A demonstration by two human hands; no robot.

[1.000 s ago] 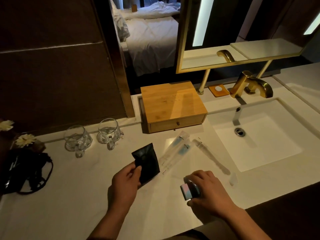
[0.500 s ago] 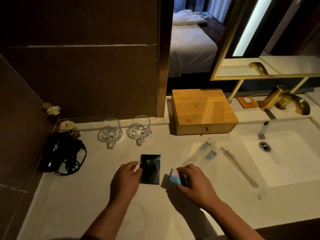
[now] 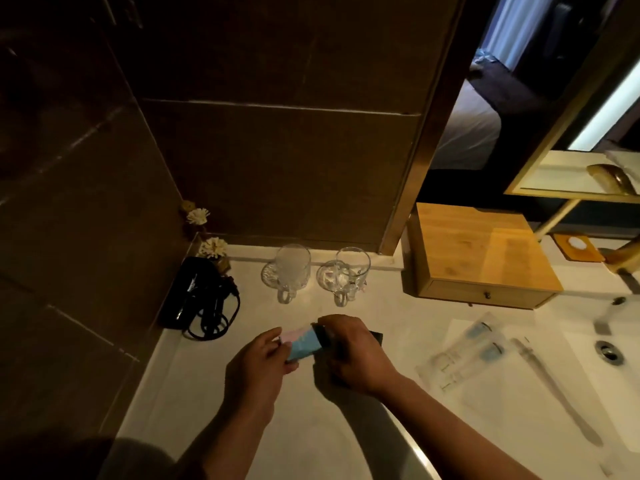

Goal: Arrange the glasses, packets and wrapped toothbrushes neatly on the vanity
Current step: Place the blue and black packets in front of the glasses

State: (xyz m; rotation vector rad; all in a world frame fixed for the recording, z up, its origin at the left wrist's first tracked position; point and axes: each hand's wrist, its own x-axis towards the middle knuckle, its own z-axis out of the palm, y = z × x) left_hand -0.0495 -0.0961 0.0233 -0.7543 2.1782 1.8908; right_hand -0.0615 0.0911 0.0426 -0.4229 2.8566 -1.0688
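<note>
Both my hands meet over the white vanity top (image 3: 194, 393). A small pink-and-blue packet (image 3: 301, 344) is held between my left hand (image 3: 258, 362) and my right hand (image 3: 353, 351). The black packet (image 3: 377, 337) lies under my right hand, only its far corner showing. Two clear glass mugs (image 3: 289, 268) (image 3: 348, 273) stand side by side at the back wall. Two wrapped toothbrushes (image 3: 464, 351) lie side by side to the right, with a third long wrapped item (image 3: 550, 386) beside them.
A black hair dryer with coiled cord (image 3: 201, 299) lies at the left corner beside small white flowers (image 3: 213, 247). A wooden drawer box (image 3: 481, 258) stands at the back right. The sink basin with its drain (image 3: 609, 351) and gold faucet (image 3: 627, 258) are at the far right.
The view swung left. My right hand carried the pink-and-blue packet left over the black packet, and my left hand let go of the black packet and took the coloured packet's other end.
</note>
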